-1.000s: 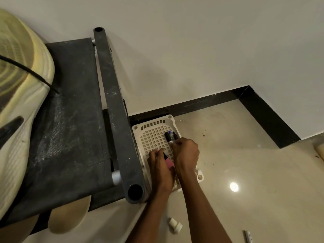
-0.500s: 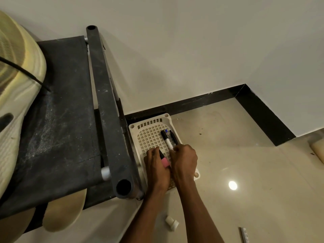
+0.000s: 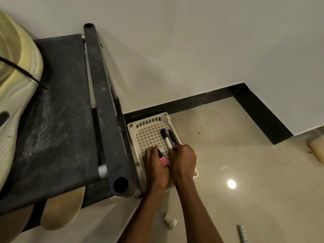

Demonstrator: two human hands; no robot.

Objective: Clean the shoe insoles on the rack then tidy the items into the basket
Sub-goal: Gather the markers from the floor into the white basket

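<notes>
Black fabric rack filling nine o'clock, pale shoe lying on it at the far left edge. At five o'clock of the rack, on the floor — white lattice basket, markers inside. Over the basket, left hand gripping a pink-capped marker; right hand clenched round the white marker's end. White cap at six o'clock.

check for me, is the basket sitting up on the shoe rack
No, the white basket sits on the floor beside the black shoe rack, with both hands reaching into it.
</notes>
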